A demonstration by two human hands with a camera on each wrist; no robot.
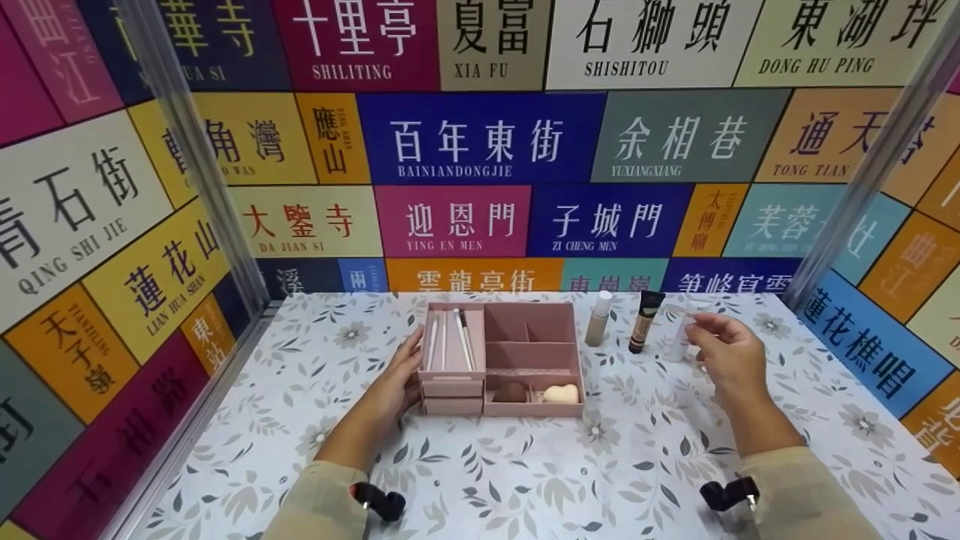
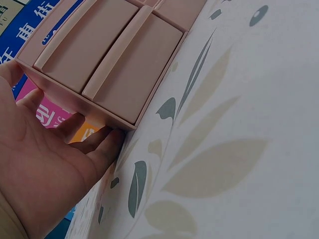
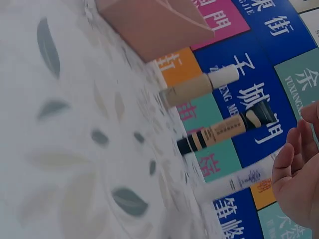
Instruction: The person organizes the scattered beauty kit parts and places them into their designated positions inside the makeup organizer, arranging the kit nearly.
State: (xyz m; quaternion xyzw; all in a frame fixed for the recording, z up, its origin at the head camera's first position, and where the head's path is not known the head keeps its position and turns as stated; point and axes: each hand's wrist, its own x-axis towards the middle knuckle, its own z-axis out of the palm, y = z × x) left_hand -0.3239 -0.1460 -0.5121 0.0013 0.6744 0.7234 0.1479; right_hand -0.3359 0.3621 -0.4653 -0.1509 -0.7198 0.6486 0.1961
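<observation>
A pink desk organizer (image 1: 532, 409) stands on the table, with brushes (image 1: 463, 337) in its upper left compartment and a brown and a cream makeup sponge (image 1: 560, 394) in front compartments. My left hand (image 1: 401, 375) rests against its left side, fingers spread along the wall beside the two drawers (image 2: 134, 64). To the right stand a foundation bottle (image 1: 598, 322) with a white cap and a beige-and-black tube (image 1: 643, 322). My right hand (image 1: 731, 356) has curled fingers at the upper part of a pale, see-through tube (image 3: 239, 181); the fingers partly hide its top.
A white tablecloth (image 1: 525, 480) with grey leaf prints covers the table. Colourful panels (image 1: 480, 139) with Chinese lettering surround it at the back and sides. Clear upright posts (image 1: 202, 157) stand at the back corners.
</observation>
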